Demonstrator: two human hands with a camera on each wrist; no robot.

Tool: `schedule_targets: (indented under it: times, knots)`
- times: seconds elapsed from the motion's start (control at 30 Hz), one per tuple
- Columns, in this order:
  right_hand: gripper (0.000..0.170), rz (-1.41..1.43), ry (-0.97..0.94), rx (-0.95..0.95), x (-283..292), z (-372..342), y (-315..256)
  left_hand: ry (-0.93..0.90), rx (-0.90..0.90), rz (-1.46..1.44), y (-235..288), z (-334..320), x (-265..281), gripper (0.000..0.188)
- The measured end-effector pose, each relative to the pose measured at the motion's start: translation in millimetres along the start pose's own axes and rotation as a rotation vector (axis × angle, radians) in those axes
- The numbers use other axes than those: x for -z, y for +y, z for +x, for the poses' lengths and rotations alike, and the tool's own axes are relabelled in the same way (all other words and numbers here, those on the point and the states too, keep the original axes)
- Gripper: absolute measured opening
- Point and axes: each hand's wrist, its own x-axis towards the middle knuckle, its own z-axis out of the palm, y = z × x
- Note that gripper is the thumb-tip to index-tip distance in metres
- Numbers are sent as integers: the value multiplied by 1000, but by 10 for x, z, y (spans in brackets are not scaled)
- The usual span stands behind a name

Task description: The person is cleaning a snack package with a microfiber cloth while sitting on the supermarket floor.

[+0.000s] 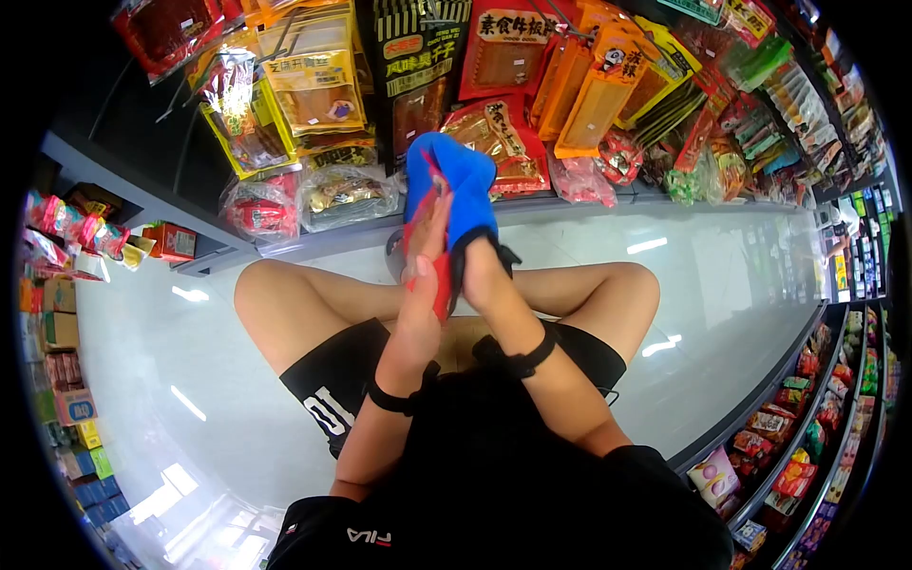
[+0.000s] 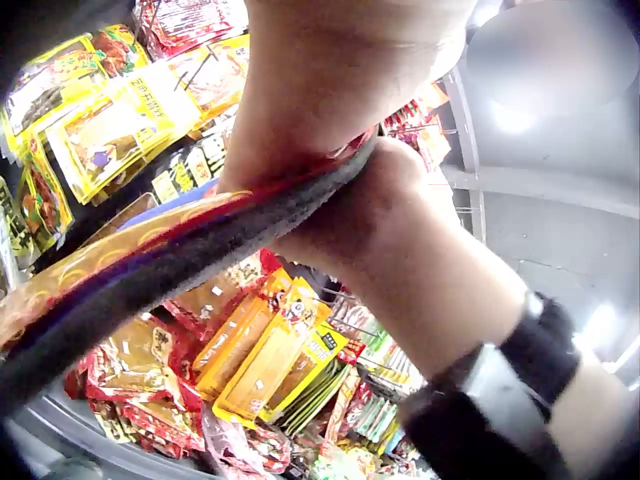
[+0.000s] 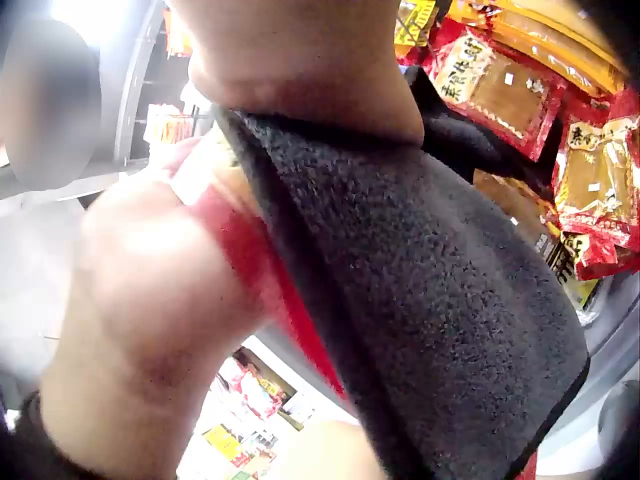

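Note:
A cloth, blue and red in the head view, stands folded between the two hands. My left hand (image 1: 429, 242) lies along its red side with straight fingers pointing at the shelf. Over my right hand (image 1: 483, 275) the blue part of the cloth (image 1: 467, 180) hides the fingers; only the heel of the hand and wrist show. Both palms face each other with the cloth between them. In the right wrist view the cloth's dark grey fleecy side (image 3: 430, 290) hangs down in a wide flap. The left wrist view shows the cloth (image 2: 200, 250) edge-on between the hands.
Packaged snacks (image 1: 513, 52) hang on hooks ahead, with clear bags (image 1: 350, 198) on the ledge below. Crossed bare legs (image 1: 598, 290) lie on either side of the arms, over a glossy floor (image 1: 750, 275). Stocked shelves (image 1: 774, 427) stand at the right, boxes (image 1: 76, 404) at the left.

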Motion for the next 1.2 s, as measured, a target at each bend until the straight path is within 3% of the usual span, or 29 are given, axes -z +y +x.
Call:
schedule_targets:
  times: [0.03,0.1,0.2,0.3,0.33,0.37,0.47,0.53,0.63,0.77,0.8,0.9,0.93,1.07,1.1,1.17,1.2]
  knots:
    - [61,-15,-17,87,65,63,67,3,-2,0,94,15,-38,79]
    - [66,8,-4,72,128,44,145,-44,-73,-25,274,31,-149,80]
    - [70,17,70,-174,143,-55,179,-40,-57,-194,325,24,-193,79]
    - [76,12,62,-270,167,-108,273,-38,-81,-280,347,49,-195,80]
    - [64,51,47,-181,359,-213,685,-31,-105,-294,340,69,-186,81]
    - [64,54,51,-184,335,-233,686,-31,-99,-294,321,69,-184,81]
    - [60,147,93,-144,213,-247,486,4,-59,-335,193,68,-165,78]
    - [57,304,20,-174,121,-228,229,19,-9,-282,134,76,-132,74]
    - [57,186,-16,-90,85,-118,112,19,39,-453,208,56,-175,70]
    - [56,68,-10,35,67,-115,159,18,37,-405,381,38,-181,77]
    - [54,187,63,-119,36,-98,164,28,32,-462,384,29,-173,77]
    - [52,201,65,-192,15,-5,137,59,-15,-539,422,13,-157,79]
    - [49,351,45,-250,71,-85,273,55,-48,-546,466,28,-167,82]
    - [55,422,-86,-288,276,-159,782,49,-53,-642,584,39,-194,78]
    - [55,421,-85,-288,204,-183,631,48,-52,-643,607,23,-180,78]
    - [57,455,51,-459,-22,-211,171,75,-40,-749,689,-5,-149,79]
    - [61,400,17,-375,-47,-238,179,127,-26,-797,752,-13,-153,76]
